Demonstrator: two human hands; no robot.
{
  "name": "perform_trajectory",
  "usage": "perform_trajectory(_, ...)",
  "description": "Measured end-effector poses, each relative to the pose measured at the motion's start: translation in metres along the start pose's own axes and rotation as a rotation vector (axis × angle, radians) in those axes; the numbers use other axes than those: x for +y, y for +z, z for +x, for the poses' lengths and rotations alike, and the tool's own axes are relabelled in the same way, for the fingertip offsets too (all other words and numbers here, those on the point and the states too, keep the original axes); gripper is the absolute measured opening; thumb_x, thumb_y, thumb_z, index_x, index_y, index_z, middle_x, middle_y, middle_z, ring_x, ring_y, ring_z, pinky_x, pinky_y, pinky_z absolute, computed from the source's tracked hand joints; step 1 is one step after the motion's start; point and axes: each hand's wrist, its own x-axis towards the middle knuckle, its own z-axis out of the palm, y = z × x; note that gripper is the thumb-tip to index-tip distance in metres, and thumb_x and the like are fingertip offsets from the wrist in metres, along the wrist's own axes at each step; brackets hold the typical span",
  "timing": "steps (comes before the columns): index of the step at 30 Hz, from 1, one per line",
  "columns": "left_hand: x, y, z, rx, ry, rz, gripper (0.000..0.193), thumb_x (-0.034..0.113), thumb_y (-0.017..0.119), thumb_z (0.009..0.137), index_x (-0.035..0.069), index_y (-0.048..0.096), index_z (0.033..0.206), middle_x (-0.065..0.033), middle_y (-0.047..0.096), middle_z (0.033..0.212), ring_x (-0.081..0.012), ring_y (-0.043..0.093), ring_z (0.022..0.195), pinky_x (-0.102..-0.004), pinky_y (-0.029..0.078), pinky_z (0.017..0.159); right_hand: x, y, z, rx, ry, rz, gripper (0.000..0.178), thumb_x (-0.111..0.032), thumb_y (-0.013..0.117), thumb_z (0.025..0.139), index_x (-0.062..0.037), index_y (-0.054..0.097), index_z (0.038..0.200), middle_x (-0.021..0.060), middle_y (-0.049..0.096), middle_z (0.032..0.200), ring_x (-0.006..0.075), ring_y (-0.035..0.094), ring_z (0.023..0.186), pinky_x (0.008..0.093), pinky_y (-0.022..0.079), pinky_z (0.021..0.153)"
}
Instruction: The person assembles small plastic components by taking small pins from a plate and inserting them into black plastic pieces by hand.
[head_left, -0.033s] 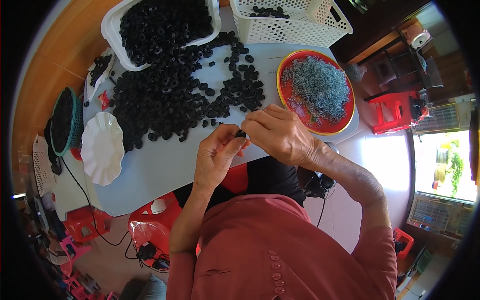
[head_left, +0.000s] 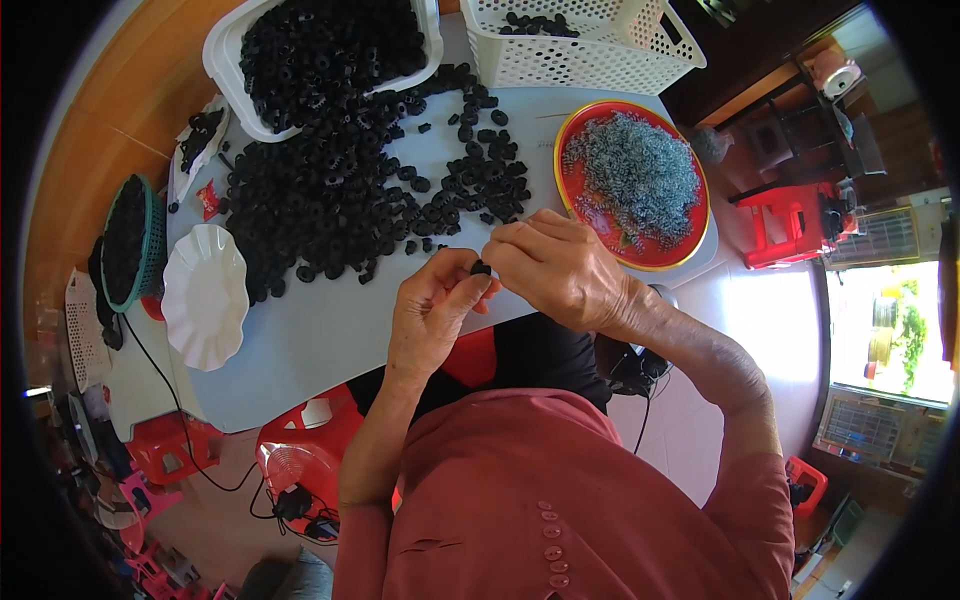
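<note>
My left hand [head_left: 436, 305] pinches a small black ring-like part [head_left: 481, 268] between thumb and fingers, above the table's near edge. Against that part my right hand [head_left: 560, 262] is closed, its fingertips pressed together; whatever they grip is hidden behind the knuckles. Beyond my hands spreads a big heap of similar black parts [head_left: 320, 205], with a looser group [head_left: 485, 180] to its right. A red round tray with a yellow rim [head_left: 566, 190] lies beyond my right hand. It holds a pile of small silvery coil springs [head_left: 640, 175].
At the back stand a white tub [head_left: 222, 70] full of black parts and a white perforated basket [head_left: 570, 62]. A scalloped white dish [head_left: 205, 300] and a green basket [head_left: 152, 245] are at the left. Below the table are a red stool [head_left: 300, 450] and a black cable [head_left: 165, 375].
</note>
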Motion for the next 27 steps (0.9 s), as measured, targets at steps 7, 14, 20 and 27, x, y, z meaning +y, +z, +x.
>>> perform_trajectory(7,-0.005,-0.006,-0.005,0.017,0.055,-0.003,0.017,0.012,0.06,0.093,-0.002,0.058,0.104,-0.0054,0.064,0.085,-0.0099,0.059,0.076,-0.0239,0.049,0.067,-0.009,0.005,0.004,-0.013,0.438,0.574,0.008,-0.004,0.064,0.08,-0.0014,0.064,0.088,0.0099,0.064,0.084,0.0195,0.065,0.068,0.029,0.052,0.061)
perform_trajectory(14,-0.005,-0.018,-0.015,0.144,0.162,0.274,0.018,0.009,0.057,0.095,-0.003,0.057,0.109,-0.0057,0.061,0.09,-0.0091,0.058,0.084,-0.0216,0.047,0.071,0.036,0.009,0.04,0.027,0.332,0.24,0.007,0.0,0.062,0.08,0.0019,0.063,0.087,0.0118,0.064,0.074,0.0177,0.064,0.061,0.0317,0.051,0.055)
perform_trajectory(20,-0.009,-0.018,-0.013,0.157,0.18,0.216,0.018,0.008,0.057,0.094,-0.003,0.057,0.109,-0.0039,0.06,0.086,-0.0047,0.048,0.069,-0.0185,0.041,0.06,0.117,0.022,0.092,-0.136,0.199,-0.156,0.012,-0.007,0.061,0.081,-0.0027,0.065,0.092,0.0116,0.066,0.087,0.0329,0.065,0.079,0.0424,0.052,0.069)
perform_trajectory(27,-0.005,-0.021,-0.016,0.149,0.085,0.198,0.019,0.007,0.057,0.093,-0.002,0.058,0.11,-0.0034,0.06,0.086,-0.0081,0.055,0.076,-0.0208,0.044,0.067,0.122,0.049,0.113,-0.502,0.33,-0.364,0.018,-0.008,0.062,0.077,-0.0043,0.067,0.093,0.014,0.066,0.09,0.033,0.064,0.088,0.0447,0.052,0.075)
